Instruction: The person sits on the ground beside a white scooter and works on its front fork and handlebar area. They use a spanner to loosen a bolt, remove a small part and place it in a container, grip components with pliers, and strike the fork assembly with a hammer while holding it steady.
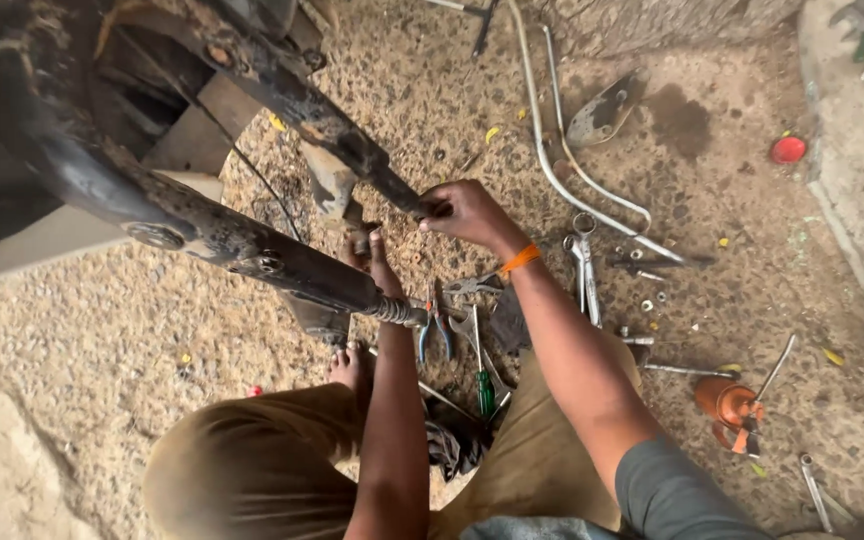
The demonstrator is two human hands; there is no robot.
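Right hand [462,210] is wrapped tight around the upper greasy fork tube [352,150], which slants above the gravel. Left hand [377,265] reaches up behind the lower tube [292,270]; can't tell its grip. I'd brace steady, no twisting.

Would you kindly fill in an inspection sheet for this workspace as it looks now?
Surface: speckled gravel ground, dusty.
Job's things: two greasy dark bars, the nearer one ending in a spring.
Clutter: blue-handled pliers, green-handled screwdriver, spanners, orange oil can, red cap, bent metal tubes.
Grippers: right hand closed on the upper bar's end; left hand up between the bars, grip hidden.
Cables: nothing seen.
Surroundings: dark vehicle frame overhead.
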